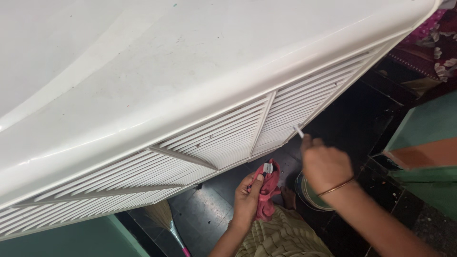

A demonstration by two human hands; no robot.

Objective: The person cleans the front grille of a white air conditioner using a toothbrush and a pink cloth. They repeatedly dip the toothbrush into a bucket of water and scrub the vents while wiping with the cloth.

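The fingers [308, 141] of the right hand [324, 164] were pinched shut on a thin white brush [298, 131], whose tip touched the louvred grille [228, 138] of a big white air cooler [143, 71] near the grille's right end. The left hand [247, 200] was closed round a pink cloth [270, 188], held low, just beside the right hand and below the grille. The brush's long axis ran on a slant, tip pointing up and left into the slats, handle back toward the right hand. To do this well, the tip likely needed to travel along each slat rather than across it, under light pressure. A paint tin [309, 197] stood on the dark floor [352, 123] below the right wrist; a broom [164, 219] lay to the left.
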